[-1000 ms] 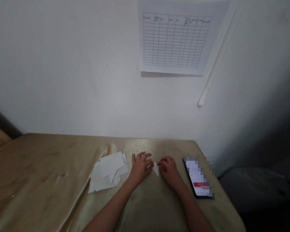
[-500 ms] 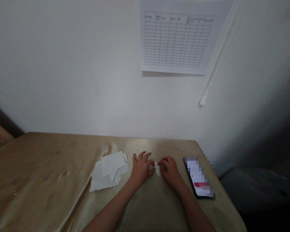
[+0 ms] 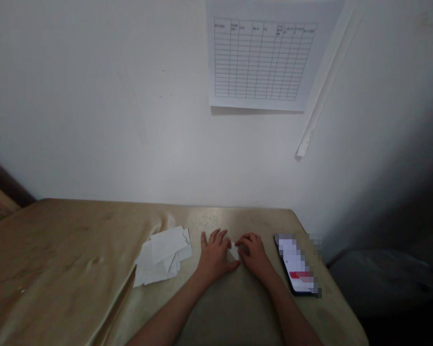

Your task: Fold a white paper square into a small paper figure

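On our left hand (image 3: 215, 255), the thumb (image 3: 234, 265) has slid down and over to the low end of the small paper (image 3: 234, 250). We now see a wider gap between that thumb and the pointing finger. The paper's low tip, seen before, no longer shows.

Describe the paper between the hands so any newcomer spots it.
Find the tan table below the gridded sheet on the wall. Between the left hand and right hand is a small white paper. Unlike the white papers piled left of both hands, it is far smaller and lies apart.
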Demonstrator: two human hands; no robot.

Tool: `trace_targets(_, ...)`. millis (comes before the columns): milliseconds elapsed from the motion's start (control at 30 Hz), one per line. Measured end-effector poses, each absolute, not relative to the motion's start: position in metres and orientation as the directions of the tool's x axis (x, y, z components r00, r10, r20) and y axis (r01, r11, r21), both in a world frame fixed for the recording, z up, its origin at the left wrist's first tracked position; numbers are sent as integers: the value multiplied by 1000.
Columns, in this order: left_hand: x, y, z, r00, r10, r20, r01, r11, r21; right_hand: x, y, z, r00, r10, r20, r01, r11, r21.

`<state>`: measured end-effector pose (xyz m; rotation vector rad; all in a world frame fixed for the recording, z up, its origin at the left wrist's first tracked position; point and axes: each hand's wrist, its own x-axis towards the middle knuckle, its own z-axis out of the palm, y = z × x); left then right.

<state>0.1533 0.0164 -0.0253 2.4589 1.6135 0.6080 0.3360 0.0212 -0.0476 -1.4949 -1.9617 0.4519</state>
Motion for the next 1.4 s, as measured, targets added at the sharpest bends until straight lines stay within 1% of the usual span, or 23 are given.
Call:
trace_targets(167,153,19,-31,336,918,208,834,-393,386,337,22,-49,-162,953,257,733,291,-615)
trace_targets(300,147,24,-31,356,916,184,817,-401,413,338,21,-49,-164,947,277,716,308,-626)
trace_targets(567,140,29,-26,331,931,154,810,-365,459,337,16,-43,-177,935,307,704,338,-625)
trace_targets(767,138,33,-29,309,928,209,807,-372,459,336,18,-47,-160,933,323,720,334,-608)
trace_targets(1000,142,36,-32,292,929,228,807,-367,462,333,23,-51,-157,925,347,754,339,-563)
trace_targets(1200,144,36,-32,306,924,228,799,-380,466,332,24,-49,-151,934,323,769,316,-555)
trace_targets(1400,143,35,-33,317,923,219,813,-383,439,334,22,-43,-166,945,281,759,305,-576)
